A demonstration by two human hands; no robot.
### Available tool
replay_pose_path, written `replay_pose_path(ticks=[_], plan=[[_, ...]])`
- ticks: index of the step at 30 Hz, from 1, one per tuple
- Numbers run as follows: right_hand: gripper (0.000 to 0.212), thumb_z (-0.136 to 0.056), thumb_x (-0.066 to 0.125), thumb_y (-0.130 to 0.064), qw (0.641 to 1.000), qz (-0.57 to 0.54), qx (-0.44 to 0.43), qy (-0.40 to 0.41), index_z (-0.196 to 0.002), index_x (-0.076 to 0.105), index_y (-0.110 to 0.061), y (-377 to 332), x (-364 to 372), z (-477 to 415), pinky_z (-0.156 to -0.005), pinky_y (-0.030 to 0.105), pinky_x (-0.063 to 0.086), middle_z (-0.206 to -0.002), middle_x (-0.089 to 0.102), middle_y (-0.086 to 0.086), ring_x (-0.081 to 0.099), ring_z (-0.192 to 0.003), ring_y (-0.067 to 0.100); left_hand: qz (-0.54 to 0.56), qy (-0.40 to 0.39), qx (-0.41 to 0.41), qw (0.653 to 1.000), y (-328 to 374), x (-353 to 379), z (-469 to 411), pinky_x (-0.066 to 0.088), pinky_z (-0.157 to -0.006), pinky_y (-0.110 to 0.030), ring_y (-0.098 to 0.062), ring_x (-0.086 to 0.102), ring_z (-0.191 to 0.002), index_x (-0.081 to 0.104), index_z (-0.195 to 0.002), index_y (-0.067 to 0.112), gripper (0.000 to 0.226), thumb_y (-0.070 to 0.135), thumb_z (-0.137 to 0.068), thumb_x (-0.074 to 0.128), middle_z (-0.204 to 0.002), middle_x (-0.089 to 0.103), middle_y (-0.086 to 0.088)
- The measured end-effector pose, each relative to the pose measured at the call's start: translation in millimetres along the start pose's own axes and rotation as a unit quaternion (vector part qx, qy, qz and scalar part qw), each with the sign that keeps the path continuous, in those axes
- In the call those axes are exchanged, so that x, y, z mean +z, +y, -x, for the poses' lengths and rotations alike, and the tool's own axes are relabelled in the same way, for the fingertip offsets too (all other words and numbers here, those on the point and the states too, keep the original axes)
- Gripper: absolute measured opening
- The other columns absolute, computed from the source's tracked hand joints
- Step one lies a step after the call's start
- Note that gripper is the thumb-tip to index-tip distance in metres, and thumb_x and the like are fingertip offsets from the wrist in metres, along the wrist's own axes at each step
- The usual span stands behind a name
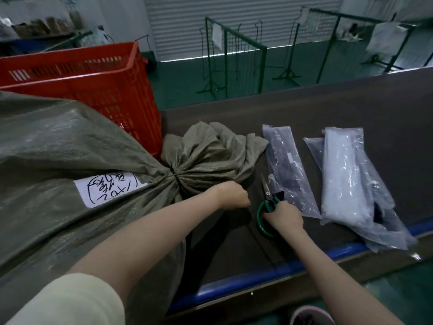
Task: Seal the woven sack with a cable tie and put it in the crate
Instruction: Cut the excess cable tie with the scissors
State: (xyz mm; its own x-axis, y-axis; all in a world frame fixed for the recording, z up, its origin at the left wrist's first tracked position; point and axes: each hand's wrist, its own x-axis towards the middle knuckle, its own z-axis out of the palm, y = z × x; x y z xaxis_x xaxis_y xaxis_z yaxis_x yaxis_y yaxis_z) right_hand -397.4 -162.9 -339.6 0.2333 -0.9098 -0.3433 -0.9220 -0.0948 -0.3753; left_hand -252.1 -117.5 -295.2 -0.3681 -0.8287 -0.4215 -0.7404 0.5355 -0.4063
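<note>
A large grey-green woven sack [58, 146] lies on the dark table, filling the left side. Its gathered neck is cinched by a black cable tie [173, 175], and the loose mouth fans out to the right. A white label with handwriting [106, 187] sits on the sack. My left hand [234, 195] is closed just below the neck, apparently pinching the cable tie's tail, which I cannot see clearly. My right hand [284, 215] grips green-handled scissors [267, 207], blades pointing away from me. A red plastic crate [93, 83] stands behind the sack at the table's left end.
Two clear plastic packets [288, 170] [351, 184] lie on the table to the right of the scissors. The table has a blue front edge [257, 275]. Green metal racks [234, 57] stand on the green floor beyond the table.
</note>
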Motion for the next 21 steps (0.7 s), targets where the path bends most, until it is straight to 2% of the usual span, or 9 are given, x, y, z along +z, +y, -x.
replay_pose_path(ticks=[4, 8, 10, 12, 13, 15, 17, 19, 21], plan=[[0.038, -0.083, 0.062, -0.03, 0.999, 0.011, -0.034, 0.003, -0.103, 0.062, 0.002, -1.6, -2.2, 1.5, -0.071, 0.028, 0.042, -0.11, 0.066, 0.019, 0.062, -0.105, 0.033, -0.043, -0.001, 0.012, 0.999, 3.0, 10.3, -11.0, 0.051, -0.077, -0.038, -0.033, 0.063, -0.108, 0.058, -0.116, 0.005, 0.033, 0.003, -0.096, 0.031, -0.12, 0.063, -0.012], [0.03, -0.085, 0.056, -0.021, 0.996, 0.005, -0.066, 0.052, -0.102, 0.061, 0.003, -7.8, -7.1, 2.0, -0.079, 0.033, 0.047, -0.11, 0.064, 0.022, 0.06, -0.105, 0.036, -0.054, 0.0, -0.01, 0.999, 0.4, 9.0, -20.4, 0.052, -0.08, -0.039, -0.033, 0.062, -0.11, 0.057, -0.117, 0.004, 0.033, 0.002, -0.096, 0.031, -0.122, 0.063, -0.013], [0.029, -0.086, 0.052, -0.024, 0.994, -0.042, -0.081, 0.059, -0.098, 0.067, -0.003, -12.7, -7.7, 3.4, -0.075, 0.031, 0.044, -0.105, 0.067, 0.018, 0.061, -0.101, 0.033, -0.055, -0.001, -0.017, 0.998, -0.6, 8.1, -25.0, 0.051, -0.082, -0.04, -0.034, 0.061, -0.112, 0.055, -0.119, 0.002, 0.033, 0.002, -0.097, 0.03, -0.124, 0.061, -0.015], [0.028, -0.088, 0.05, -0.027, 0.987, -0.137, -0.087, -0.009, -0.09, 0.071, -0.009, -19.0, -7.3, 4.1, -0.069, 0.026, 0.04, -0.093, 0.072, 0.013, 0.063, -0.089, 0.026, -0.06, -0.001, -0.021, 0.998, -2.6, 7.9, -27.3, 0.05, -0.084, -0.04, -0.034, 0.06, -0.113, 0.053, -0.122, 0.002, 0.034, 0.003, -0.098, 0.029, -0.127, 0.059, -0.016], [0.026, -0.088, 0.05, -0.024, 0.979, -0.176, -0.085, -0.059, -0.083, 0.071, -0.01, -21.7, -7.0, 4.3, -0.064, 0.022, 0.04, -0.081, 0.072, 0.009, 0.063, -0.078, 0.019, -0.057, 0.0, -0.026, 0.998, -4.2, 7.9, -27.0, 0.05, -0.084, -0.04, -0.034, 0.06, -0.114, 0.053, -0.123, 0.002, 0.034, 0.004, -0.098, 0.029, -0.127, 0.058, -0.016], [0.024, -0.089, 0.053, -0.016, 0.959, -0.227, -0.067, -0.158, -0.068, 0.063, -0.012, -25.0, -6.6, 6.7, -0.045, 0.018, 0.038, -0.057, 0.065, 0.0, 0.054, -0.046, 0.007, -0.031, 0.002, -0.048, 0.998, -6.3, 8.4, -24.6, 0.05, -0.084, -0.04, -0.034, 0.059, -0.115, 0.052, -0.123, 0.003, 0.034, 0.005, -0.099, 0.029, -0.128, 0.057, -0.016], [0.021, -0.089, 0.055, -0.011, 0.93, -0.28, -0.047, -0.232, -0.068, 0.056, -0.012, -27.5, -3.3, 9.6, -0.033, 0.013, 0.031, -0.057, 0.059, 0.002, 0.042, -0.03, 0.001, -0.01, -0.001, -0.064, 0.998, -9.1, 6.9, -19.3, 0.049, -0.083, -0.041, -0.035, 0.059, -0.115, 0.051, -0.124, 0.002, 0.033, 0.006, -0.098, 0.029, -0.128, 0.056, -0.017], [0.015, -0.09, 0.053, -0.005, 0.923, -0.298, -0.022, -0.241, -0.075, 0.054, -0.007, -29.2, 0.5, 10.3, -0.03, 0.012, 0.031, -0.06, 0.056, 0.007, 0.04, -0.023, -0.001, 0.002, 0.002, -0.067, 0.998, -11.7, 4.8, -13.2, 0.049, -0.08, -0.042, -0.036, 0.059, -0.113, 0.049, -0.124, 0.002, 0.032, 0.005, -0.098, 0.031, -0.126, 0.055, -0.018], [0.018, -0.091, 0.049, 0.0, 0.93, -0.287, 0.022, -0.227, -0.073, 0.053, -0.004, -28.5, 5.6, 9.4, -0.029, 0.012, 0.032, -0.06, 0.055, 0.011, 0.042, -0.021, 0.002, 0.013, 0.01, -0.063, 0.998, -13.1, 1.4, -7.6, 0.048, -0.072, -0.042, -0.036, 0.061, -0.108, 0.046, -0.124, 0.004, 0.03, 0.007, -0.097, 0.033, -0.123, 0.053, -0.018]])
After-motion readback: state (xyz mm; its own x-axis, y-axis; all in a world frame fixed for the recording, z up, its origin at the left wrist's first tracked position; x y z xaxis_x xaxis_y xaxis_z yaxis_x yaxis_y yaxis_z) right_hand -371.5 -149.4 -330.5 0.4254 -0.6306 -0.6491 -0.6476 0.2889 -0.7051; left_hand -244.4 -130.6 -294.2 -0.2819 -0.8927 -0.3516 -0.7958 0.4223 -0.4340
